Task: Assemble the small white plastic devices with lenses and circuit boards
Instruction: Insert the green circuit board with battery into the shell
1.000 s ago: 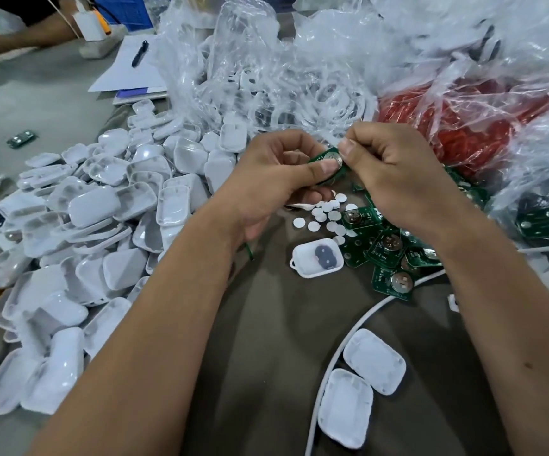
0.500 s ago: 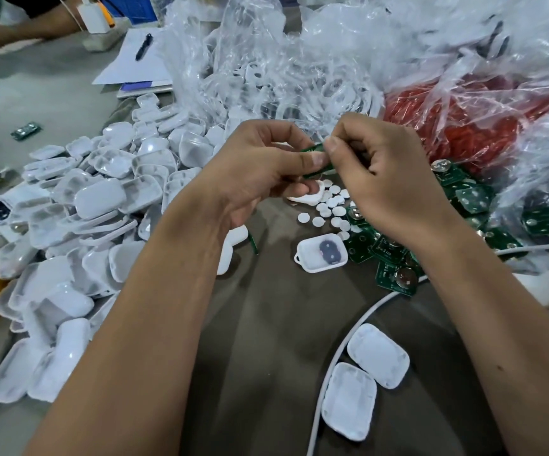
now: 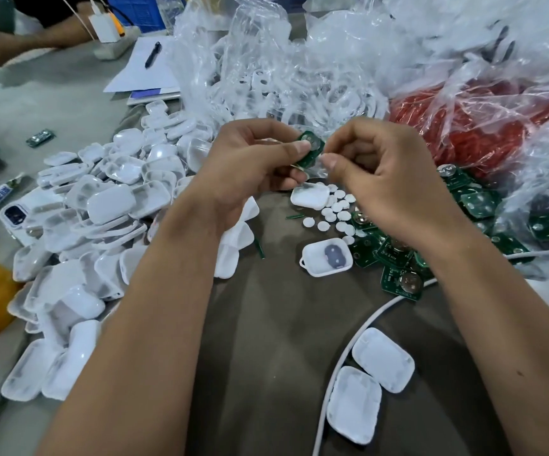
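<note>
Head view: green circuit board [image 3: 309, 149] pinched in left hand [image 3: 253, 166], above open white shell [image 3: 327, 257]; right hand [image 3: 384, 179] fingers curled, seemingly pinching something tiny.

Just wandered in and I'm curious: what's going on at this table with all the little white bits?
A person is putting small gadgets together by hand. The left hand pinches a green circuit board above the table, and the right hand is curled close beside it, thumb near its edge. Below lie an open white shell, loose white discs and more green boards. A heap of white shells sits to the left.
</note>
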Demonstrator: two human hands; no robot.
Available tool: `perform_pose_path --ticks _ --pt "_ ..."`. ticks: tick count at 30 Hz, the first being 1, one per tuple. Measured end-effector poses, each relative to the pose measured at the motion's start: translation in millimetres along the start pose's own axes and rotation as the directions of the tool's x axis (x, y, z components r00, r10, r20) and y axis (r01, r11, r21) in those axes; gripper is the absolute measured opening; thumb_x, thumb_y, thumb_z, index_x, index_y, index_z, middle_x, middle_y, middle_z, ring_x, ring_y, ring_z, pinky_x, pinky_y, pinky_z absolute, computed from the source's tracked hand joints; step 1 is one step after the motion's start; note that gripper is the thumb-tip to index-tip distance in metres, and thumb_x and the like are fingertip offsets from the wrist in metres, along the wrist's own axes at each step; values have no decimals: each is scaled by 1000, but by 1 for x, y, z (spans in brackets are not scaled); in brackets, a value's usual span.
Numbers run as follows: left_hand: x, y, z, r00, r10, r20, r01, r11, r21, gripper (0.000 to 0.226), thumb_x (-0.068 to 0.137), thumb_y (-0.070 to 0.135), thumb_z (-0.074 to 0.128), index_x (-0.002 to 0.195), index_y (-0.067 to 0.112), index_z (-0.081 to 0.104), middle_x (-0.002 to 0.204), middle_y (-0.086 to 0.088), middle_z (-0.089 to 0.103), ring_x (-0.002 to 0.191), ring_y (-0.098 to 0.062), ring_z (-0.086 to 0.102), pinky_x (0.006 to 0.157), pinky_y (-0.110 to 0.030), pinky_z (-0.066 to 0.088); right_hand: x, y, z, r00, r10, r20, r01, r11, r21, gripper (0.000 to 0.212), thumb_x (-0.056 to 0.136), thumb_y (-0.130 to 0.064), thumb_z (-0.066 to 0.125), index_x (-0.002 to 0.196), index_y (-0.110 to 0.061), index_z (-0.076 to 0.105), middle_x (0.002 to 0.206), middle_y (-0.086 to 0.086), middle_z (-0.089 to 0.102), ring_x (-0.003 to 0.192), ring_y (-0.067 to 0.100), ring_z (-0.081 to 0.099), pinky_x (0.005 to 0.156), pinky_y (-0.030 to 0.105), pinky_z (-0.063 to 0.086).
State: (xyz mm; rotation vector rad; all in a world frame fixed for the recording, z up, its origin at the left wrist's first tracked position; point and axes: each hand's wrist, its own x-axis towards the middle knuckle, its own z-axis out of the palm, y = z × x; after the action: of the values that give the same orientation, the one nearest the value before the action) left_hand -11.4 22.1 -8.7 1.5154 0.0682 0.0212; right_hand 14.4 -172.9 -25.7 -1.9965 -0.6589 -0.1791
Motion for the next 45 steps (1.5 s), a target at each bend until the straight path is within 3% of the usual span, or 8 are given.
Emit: perform_pose_path --ticks 9,12,17,21,26,35,39,45 --pt "0 -8 15 996 -22 84 20 1000 24 13 87 -3 76 88 3 65 76 -17 70 62 -20 66 58 -24 55 2 2 -6 985 168 39 -173 945 279 6 96 -14 75 92 -10 71 74 7 73 58 15 66 44 25 51" --pt "-1 -2 13 998 -8 55 -5 969 248 13 86 3 80 85 3 66 76 -18 72 62 -21 69 58 -28 56 4 2 -9 952 305 16 -285 869 405 10 97 -10 72 89 -11 66 76 11 74 60 19 70 44 24 47" --pt "-13 17 11 966 -178 186 -59 552 832 40 68 51 91 84 21 70 74 4 73 68 -11 71 67 -32 56 5 5 -13 873 480 82 -441 707 553 11 103 -6 61 94 -10 56 98 20 75 82 34 79 47 24 51" --pt "-27 22 34 901 -349 258 -134 340 931 56 53 59 94 91 29 66 84 12 69 77 -8 67 74 -36 60 6 12 -13 865 498 65 -469 753 462 7 99 -8 69 104 -10 64 90 18 76 75 27 74 53 28 49" --pt "-28 17 42 896 -349 274 -194 247 949 55 55 48 97 92 27 62 90 8 65 82 -15 64 76 -40 60 6 13 -11 876 481 45 -449 776 442 19 93 4 71 107 -10 69 65 4 72 54 12 63 48 25 45" --pt "-20 12 21 934 -177 309 -210 427 880 38 66 34 93 91 26 66 84 4 67 71 -12 64 64 -33 57 4 6 -14 872 489 30 -453 782 427 24 94 4 70 107 -15 74 74 2 76 56 5 64 46 21 47" --pt "-12 2 11 982 -22 185 -136 593 793 32 67 22 94 90 20 71 73 6 64 56 -1 57 55 -21 54 4 3 -18 872 487 -49 -421 797 433 21 93 1 73 111 -10 74 70 -1 73 62 10 67 47 20 46" --pt "-1 -22 16 981 193 -11 -139 741 657 29 70 23 93 94 24 77 85 5 74 73 -16 71 64 -27 56 3 1 -21 879 461 -121 -362 811 460 16 91 2 75 101 -11 77 78 9 75 68 15 69 56 20 52"
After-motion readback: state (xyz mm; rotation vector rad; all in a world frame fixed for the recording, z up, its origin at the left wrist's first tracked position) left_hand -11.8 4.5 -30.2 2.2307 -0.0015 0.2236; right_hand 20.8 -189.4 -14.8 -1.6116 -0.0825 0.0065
